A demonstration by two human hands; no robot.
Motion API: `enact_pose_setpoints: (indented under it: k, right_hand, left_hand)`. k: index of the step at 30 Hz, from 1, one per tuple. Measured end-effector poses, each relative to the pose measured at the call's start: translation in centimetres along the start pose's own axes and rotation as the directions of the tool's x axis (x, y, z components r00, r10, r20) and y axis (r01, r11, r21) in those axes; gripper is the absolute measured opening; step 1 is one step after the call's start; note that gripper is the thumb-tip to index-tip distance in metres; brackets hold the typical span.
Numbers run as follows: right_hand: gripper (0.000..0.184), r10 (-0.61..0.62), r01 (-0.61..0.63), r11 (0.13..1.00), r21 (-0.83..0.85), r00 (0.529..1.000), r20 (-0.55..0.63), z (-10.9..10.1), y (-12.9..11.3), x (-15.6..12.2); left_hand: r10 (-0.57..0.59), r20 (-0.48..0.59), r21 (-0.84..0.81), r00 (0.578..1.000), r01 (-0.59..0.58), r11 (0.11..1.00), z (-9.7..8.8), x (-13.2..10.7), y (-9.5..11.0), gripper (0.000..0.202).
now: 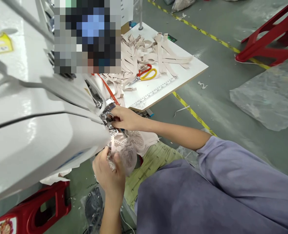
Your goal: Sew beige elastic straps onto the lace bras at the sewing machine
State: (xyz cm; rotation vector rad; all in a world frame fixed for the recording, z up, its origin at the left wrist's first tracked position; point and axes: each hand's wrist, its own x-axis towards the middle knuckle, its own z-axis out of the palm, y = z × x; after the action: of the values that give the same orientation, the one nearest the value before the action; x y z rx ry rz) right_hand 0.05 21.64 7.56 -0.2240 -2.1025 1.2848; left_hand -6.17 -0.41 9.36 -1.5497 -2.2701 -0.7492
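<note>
A white sewing machine [85, 136] fills the left side, its metal presser foot and needle parts [107, 112] at the end of the head. A pale pink lace garment piece [125, 149] hangs at the needle area, a narrow light band along its edge. My left hand [109, 169] pinches the near edge of this lace between thumb and fingers, just below the foot. On the far side, my right hand [128, 118] is close against the metal parts with its fingers curled; the fingertips are partly hidden, so what they grip cannot be made out.
A white table [156, 100] carries a heap of beige elastic strips [139, 55], scissors [146, 74] with red and yellow handles and a printed ruler. Red stools [268, 42] stand at right and lower left. A plastic bag [268, 94] lies on the floor.
</note>
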Motion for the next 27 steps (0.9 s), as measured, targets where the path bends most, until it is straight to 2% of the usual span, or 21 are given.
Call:
enact_pose_setpoints:
  k: [2,3,6,9,20,27]
  right_hand:
    - [0.008,-0.003,0.004,1.000,0.004,1.000,-0.012,0.1,0.0,-0.1]
    - [0.008,0.004,-0.004,1.000,0.000,1.000,-0.014,0.2,-0.1,-0.2]
    - [0.006,0.040,-0.040,0.999,-0.023,0.999,-0.009,0.3,-0.5,-0.4]
    - [0.004,0.081,-0.080,0.996,-0.036,0.997,0.008,0.3,-0.9,-0.4]
    - [0.007,0.140,-0.138,0.980,-0.141,0.990,0.003,0.2,-1.1,0.5]
    - [0.009,0.149,-0.149,0.979,-0.137,0.989,-0.010,0.2,-1.1,0.9]
  left_hand:
    - [0.099,-0.082,0.041,0.992,-0.096,0.995,0.1,0.1,1.2,0.036]
    - [0.131,-0.080,0.055,0.988,-0.127,0.990,0.2,0.1,1.9,0.039]
    - [0.124,0.037,0.087,0.992,-0.126,0.988,0.6,0.2,3.8,0.056]
    - [0.079,0.108,0.134,0.991,-0.094,0.986,0.9,0.1,4.6,0.063]
    - [0.083,0.155,0.126,0.984,-0.103,0.987,0.9,-0.4,3.8,0.061]
    - [0.100,0.152,0.096,0.983,-0.115,0.989,0.9,0.1,3.4,0.057]
